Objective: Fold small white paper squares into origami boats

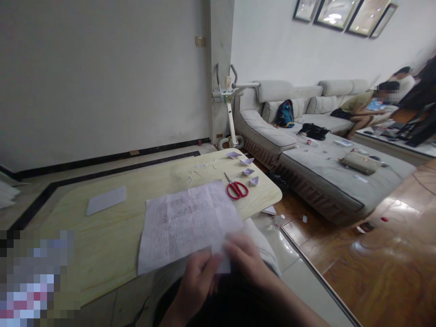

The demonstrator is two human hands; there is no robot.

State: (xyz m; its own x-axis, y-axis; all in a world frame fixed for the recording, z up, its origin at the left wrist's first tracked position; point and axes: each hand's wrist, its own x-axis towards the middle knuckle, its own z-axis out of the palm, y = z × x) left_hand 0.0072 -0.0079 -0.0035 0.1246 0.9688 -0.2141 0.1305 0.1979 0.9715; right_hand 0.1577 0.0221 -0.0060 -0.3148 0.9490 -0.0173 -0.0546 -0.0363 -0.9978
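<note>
One pale piece of paper (pixel 224 264) is pinched between the thumb and curled fingers of the left hand (pixel 199 274), and it lies at the tips of both hands, low over the lap. The fingers of the right hand (pixel 244 254) are blurred against its far right side; whether they are clamped on it or merely laid there cannot be told. The near edges of the piece are lost in the blur, and whether it is joined to the sheet behind cannot be made out.

Just beyond the fingers, one large creased sheet (pixel 184 222) is spread on the table (pixel 112 240); its markings cannot be read, and its near right corner is hidden by the hands. Past the right fingertips, one pair of red-handled scissors (pixel 237 190) is seen, with four small folded paper boats (pixel 248 172) set beyond it. Thin paper scraps (pixel 190 178), too faint to be counted, are scattered ahead of the fingers. Well to the left of the left fingers, one white rectangle (pixel 106 200) is laid flat.

Farther off to the right, one backpack (pixel 286 113) is propped on the grey sofa (pixel 306 177). Four wall frames (pixel 335 13) are seen above it, partly cut off by the top edge.
</note>
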